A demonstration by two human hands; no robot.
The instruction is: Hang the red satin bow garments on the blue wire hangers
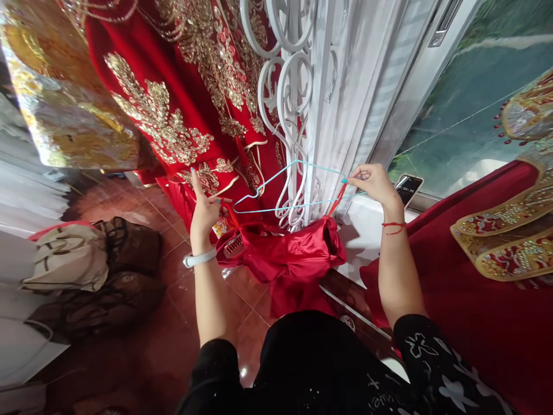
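Red satin dress (298, 253) is hanging between both hands, below the light-blue hanger (276, 208) and near the white scrollwork stand (320, 104). Step in hand: the person is apparently fitting straps at the hanger ends; the next move is likely calling for even seating on both sides. Right hand (374, 183) is pinching the right strap (338, 200), wrist bent inward. Left hand (204, 216) is extending its index finger; whether it is gripping the left strap (233, 217) cannot be told.
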